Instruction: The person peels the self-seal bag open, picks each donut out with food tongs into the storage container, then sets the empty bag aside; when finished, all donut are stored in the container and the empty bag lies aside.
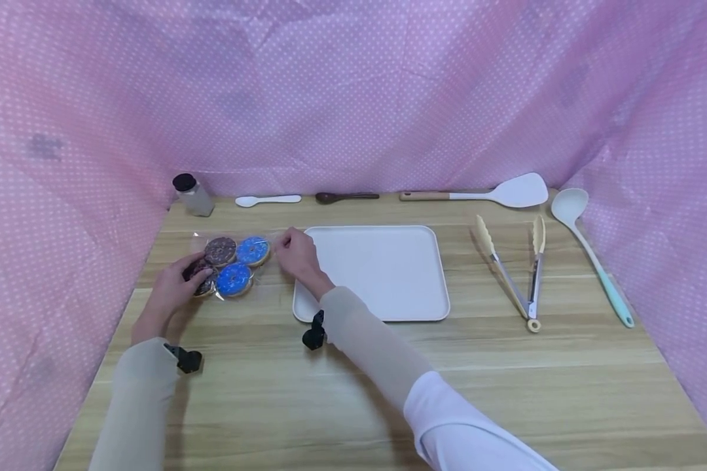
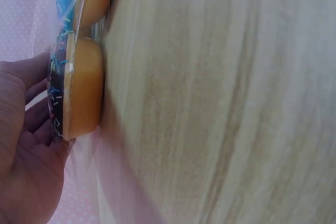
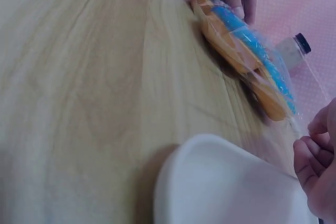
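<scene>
- We are working on a clear plastic bag of four donuts (image 1: pixel 226 267) lying flat on the wooden table (image 1: pixel 353 392), just left of the white tray (image 1: pixel 389 288).
- We are judging that the thin film could tear unevenly or slip free, since we are pulling at it from two ends.
- We are also judging that a sharp tug could drag the donuts off the table's left side, which lies near the bag.
- Our left hand (image 1: pixel 173 288) is grasping the bag's near-left end, fingers curling over the chocolate sprinkled donut (image 2: pixel 73 90).
- Our right hand (image 1: pixel 294 254) is pinching the bag's loose right edge with bent fingers, beside the blue-iced donut (image 1: pixel 252 250).
- Further back, a dark-capped shaker (image 1: pixel 193 194), spoons, a spatula (image 1: pixel 495 191), tongs (image 1: pixel 515 268) and a ladle (image 1: pixel 589 248) are sitting well apart from our hands.
</scene>
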